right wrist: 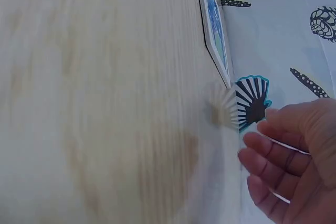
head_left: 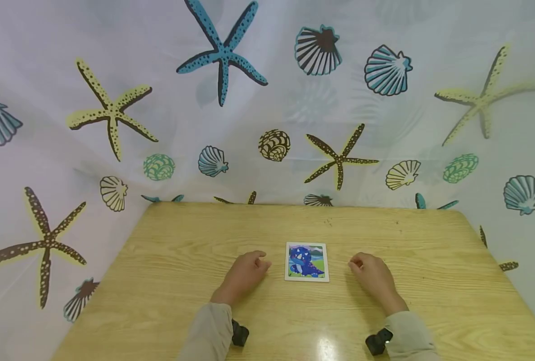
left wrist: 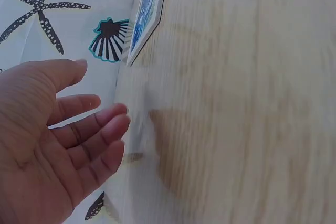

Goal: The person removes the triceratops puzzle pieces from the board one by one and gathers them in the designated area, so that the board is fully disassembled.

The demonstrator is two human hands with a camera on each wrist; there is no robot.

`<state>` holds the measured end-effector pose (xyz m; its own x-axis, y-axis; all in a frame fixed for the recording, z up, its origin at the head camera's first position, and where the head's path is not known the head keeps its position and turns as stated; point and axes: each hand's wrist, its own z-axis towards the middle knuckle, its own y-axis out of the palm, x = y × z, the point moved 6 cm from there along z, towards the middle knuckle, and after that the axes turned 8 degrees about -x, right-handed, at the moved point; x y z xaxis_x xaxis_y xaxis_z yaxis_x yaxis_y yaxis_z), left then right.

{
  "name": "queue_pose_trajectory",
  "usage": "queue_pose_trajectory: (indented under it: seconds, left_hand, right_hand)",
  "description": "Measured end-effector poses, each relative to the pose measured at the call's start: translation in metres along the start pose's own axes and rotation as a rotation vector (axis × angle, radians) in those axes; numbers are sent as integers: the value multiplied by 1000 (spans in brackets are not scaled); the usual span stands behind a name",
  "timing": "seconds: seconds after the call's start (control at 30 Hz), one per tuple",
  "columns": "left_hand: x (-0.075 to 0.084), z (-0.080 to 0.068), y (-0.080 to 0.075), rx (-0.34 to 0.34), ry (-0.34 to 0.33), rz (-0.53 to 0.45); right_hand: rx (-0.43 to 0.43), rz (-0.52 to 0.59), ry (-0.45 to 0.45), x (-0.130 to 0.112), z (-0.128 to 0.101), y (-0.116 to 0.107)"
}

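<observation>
A square picture puzzle with a white border and a blue cartoon dinosaur lies flat on the wooden table. Just left of it is my left hand, apart from it, its fingers loosely bent with nothing in them. On the other side my right hand is likewise empty, with relaxed, slightly curled fingers. In the left wrist view the puzzle's edge shows beyond my left hand. The right wrist view has the puzzle above and left of my right hand.
A white cloth printed with starfish and shells hangs behind the table and along both sides. Dark wrist cameras are strapped at the beige sleeves. Bright light reflects off the table's near part.
</observation>
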<state>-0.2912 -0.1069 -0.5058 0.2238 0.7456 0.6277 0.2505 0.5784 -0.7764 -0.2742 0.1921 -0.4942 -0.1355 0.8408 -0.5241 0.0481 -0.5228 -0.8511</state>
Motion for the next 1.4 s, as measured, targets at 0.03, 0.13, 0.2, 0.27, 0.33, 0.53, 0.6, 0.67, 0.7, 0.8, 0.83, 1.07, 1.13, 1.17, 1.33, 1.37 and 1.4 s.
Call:
queue_pose_trajectory:
  seconds: [0.03,0.13,0.2,0.27,0.33,0.53,0.6,0.67,0.7,0.8,0.83,1.07,1.13,1.17,1.33,1.37,1.4]
  left_hand:
    - [0,2,3,-15,8,-39]
    - [-2,10,13,-49,27,-130]
    - [-5,16,19,-66,23,-183]
    - [-5,21,24,-76,9,-237]
    - [-3,26,27,-81,-3,-286]
    - [-5,41,35,-57,-40,-357]
    - [-8,45,37,-59,-47,-398]
    - [-10,48,39,-62,-53,-441]
    - [-10,49,39,-67,-58,-465]
    - [-11,52,40,-78,-65,-488]
    - [-10,52,39,-81,-66,-479]
    - [-11,53,38,-89,-90,-411]
    - [-11,54,39,-93,-88,-389]
    - [-10,54,40,-97,-88,-383]
    - [-8,56,42,-114,-80,-346]
    - [-8,56,42,-115,-79,-341]
    - [-8,57,42,-116,-79,-337]
  right_hand:
    - [1,25,-6,0,1,3]
    - [-14,115,-11,-2,7,12]
    - [-30,187,-10,-4,11,18]
    - [-43,253,-9,-8,16,24]
    - [-52,312,-5,-12,21,30]
    - [-65,379,-34,-31,39,45]
    - [-70,381,-46,-37,44,49]
    - [-73,375,-55,-41,48,52]
    - [-76,373,-55,-43,50,52]
    - [-81,370,-56,-47,55,54]
    - [-83,367,-57,-48,57,55]
    - [-124,360,-93,-54,71,66]
    - [-131,363,-98,-55,74,69]
    - [-135,352,-103,-55,75,70]
    - [-160,265,-99,-56,79,75]
    - [-166,242,-98,-57,80,76]
    - [-169,222,-93,-58,81,77]
